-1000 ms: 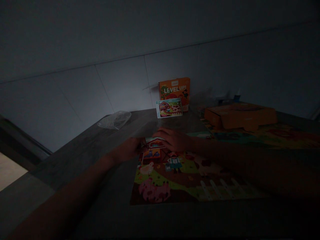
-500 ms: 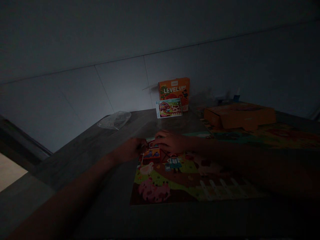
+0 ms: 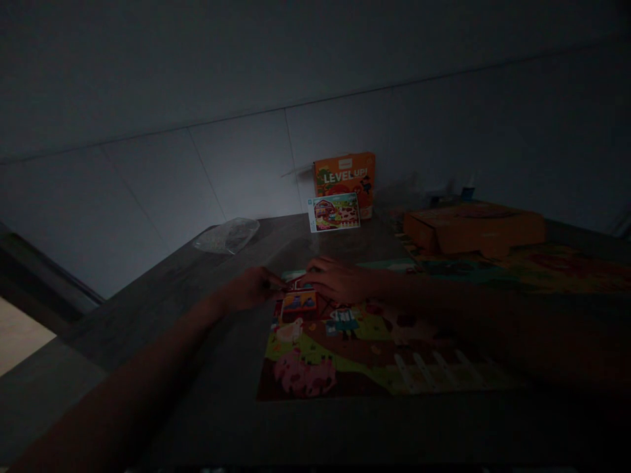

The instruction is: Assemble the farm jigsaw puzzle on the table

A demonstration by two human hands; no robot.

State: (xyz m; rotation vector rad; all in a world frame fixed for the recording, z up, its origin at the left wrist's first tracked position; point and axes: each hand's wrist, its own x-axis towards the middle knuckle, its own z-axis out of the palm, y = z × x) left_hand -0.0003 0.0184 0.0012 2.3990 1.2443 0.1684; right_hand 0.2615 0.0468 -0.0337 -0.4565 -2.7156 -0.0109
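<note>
The scene is very dim. A colourful farm jigsaw puzzle lies flat on the grey table. My left hand rests at the puzzle's far left corner, fingers curled against its edge. My right hand lies palm down on the puzzle's top left part, fingers bent over a piece with a red barn picture. The two hands nearly touch. Whether either hand pinches a piece is too dark to tell.
An orange puzzle box stands against the tiled wall with a picture card leaning on it. A clear plastic bag lies at the far left. An orange box lid sits on another puzzle picture at the right.
My right hand has slid a little to the left along the puzzle's top edge, towards my left hand. My left hand has barely shifted.
</note>
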